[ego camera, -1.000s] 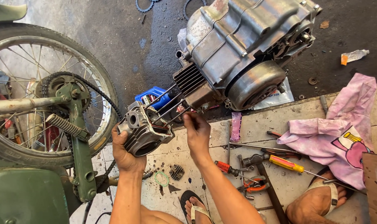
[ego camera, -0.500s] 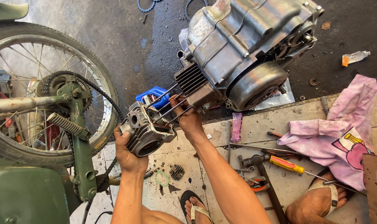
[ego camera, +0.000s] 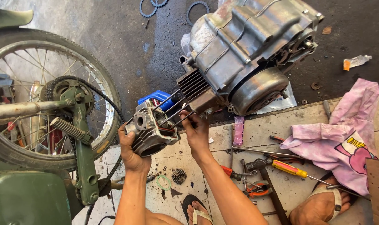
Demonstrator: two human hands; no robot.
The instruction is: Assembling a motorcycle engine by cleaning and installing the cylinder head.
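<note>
Here the left hand cups the cylinder head from below, its palm hidden. The right hand pinches a stud near the engine; half a second ago it reached higher, between the studs.

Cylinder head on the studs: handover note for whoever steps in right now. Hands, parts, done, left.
Left hand: grips the cylinder head from below.
Right hand: fingers on the long studs, beside the head.
Parts: head is threaded partway onto the studs, apart from the finned cylinder on the engine. Screwdrivers and pliers lie on the tiled floor to the right.
Done: head is on the stud ends.
Left: gap between head and cylinder is not closed.
</note>
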